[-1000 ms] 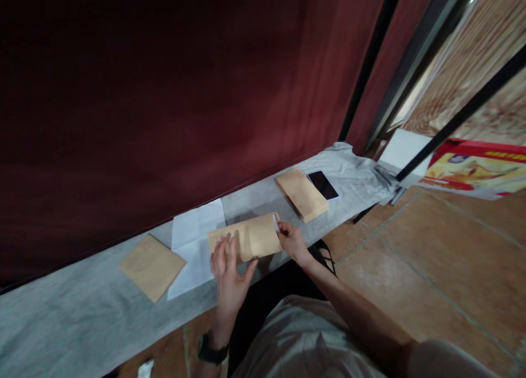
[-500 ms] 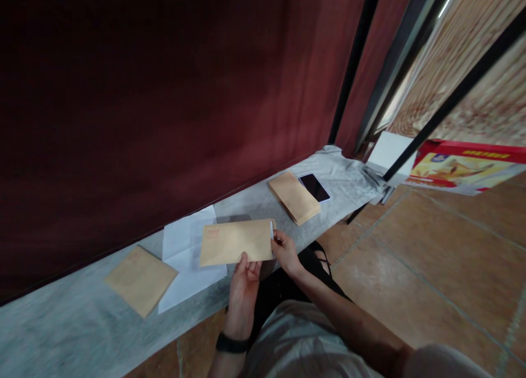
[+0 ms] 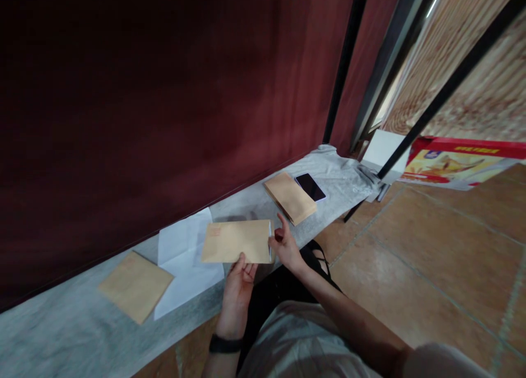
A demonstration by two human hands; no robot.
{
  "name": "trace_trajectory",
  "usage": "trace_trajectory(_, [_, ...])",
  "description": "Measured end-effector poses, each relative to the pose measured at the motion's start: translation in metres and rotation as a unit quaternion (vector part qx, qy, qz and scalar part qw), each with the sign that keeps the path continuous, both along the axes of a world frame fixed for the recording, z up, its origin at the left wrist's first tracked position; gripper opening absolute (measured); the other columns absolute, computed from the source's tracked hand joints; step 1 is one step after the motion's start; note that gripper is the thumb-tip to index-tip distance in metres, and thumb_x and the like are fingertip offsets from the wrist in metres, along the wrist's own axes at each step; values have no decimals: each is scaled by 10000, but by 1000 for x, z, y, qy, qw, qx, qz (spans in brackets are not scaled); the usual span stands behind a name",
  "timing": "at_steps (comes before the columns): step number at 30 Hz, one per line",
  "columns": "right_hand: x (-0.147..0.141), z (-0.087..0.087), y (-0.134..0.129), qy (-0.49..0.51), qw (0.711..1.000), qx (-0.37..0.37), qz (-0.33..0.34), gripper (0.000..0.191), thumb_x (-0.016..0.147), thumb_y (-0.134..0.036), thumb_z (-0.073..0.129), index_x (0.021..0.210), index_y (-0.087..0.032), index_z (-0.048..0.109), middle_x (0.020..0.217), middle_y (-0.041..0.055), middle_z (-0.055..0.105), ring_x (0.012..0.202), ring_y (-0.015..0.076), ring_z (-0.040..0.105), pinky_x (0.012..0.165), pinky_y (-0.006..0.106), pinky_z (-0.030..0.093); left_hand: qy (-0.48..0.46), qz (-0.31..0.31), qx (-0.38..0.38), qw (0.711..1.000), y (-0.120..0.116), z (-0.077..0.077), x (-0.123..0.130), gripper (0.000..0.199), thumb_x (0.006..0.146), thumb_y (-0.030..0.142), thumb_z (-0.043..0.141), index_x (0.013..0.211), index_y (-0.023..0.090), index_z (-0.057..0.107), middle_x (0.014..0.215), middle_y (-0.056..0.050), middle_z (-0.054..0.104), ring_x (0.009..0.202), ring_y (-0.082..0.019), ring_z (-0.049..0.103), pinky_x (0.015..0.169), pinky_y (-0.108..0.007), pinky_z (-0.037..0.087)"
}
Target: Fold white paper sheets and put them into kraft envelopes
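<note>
A brown paper envelope [image 3: 234, 241] with a small red print at its left end is held level above the bench. My left hand [image 3: 240, 279] grips its lower edge, thumb on the front and fingers behind. A narrow strip of white paper [image 3: 270, 236] shows at the envelope's right end, which stands open. There my right hand [image 3: 286, 249] touches that end with its thumb, while the index finger points up, apart from the envelope. Behind the envelope's left part, a creased white sheet [image 3: 181, 274] lies on the bench, and another brown envelope [image 3: 135, 286] overlaps the sheet's left edge.
A stack of brown envelopes [image 3: 291, 197] lies to the right, beside a phone [image 3: 310, 187]. Grey cloth [image 3: 53, 328] covers the narrow bench along a dark red panel [image 3: 197, 109]. Black poles [image 3: 447, 87] and a red and yellow box [image 3: 456, 161] are at the right.
My right index finger has lifted off the envelope's end and now points up; earlier the fingers were closed there. Less of the white paper sticks out. The view has shifted slightly.
</note>
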State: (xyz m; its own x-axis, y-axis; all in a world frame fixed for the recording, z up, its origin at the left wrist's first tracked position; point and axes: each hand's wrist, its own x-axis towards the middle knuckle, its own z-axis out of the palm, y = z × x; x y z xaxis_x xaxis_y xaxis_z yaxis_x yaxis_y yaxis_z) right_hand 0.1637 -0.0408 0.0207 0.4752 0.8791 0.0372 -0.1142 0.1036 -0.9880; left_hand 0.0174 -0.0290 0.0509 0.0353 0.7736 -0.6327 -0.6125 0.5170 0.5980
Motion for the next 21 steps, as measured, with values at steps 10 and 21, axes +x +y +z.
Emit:
trace_trajectory(10, [3,-9,0,201,975,-90,42,292,594,-409,755,761,-186,669,681,4,677,586,156,585,546,265,457,32,-45,28,998,-6,-2,9,118,912,78,631,956,177,678,923,-34,770,776,-141,743,694,-255,607])
trace_trajectory(21, [-5,-28,5,203,974,-99,-7,334,598,-459,765,774,-201,646,717,10,713,617,166,618,582,278,488,50,-105,51,992,-20,-15,21,277,751,-11,716,957,165,656,882,-25,764,721,-145,743,609,-190,569])
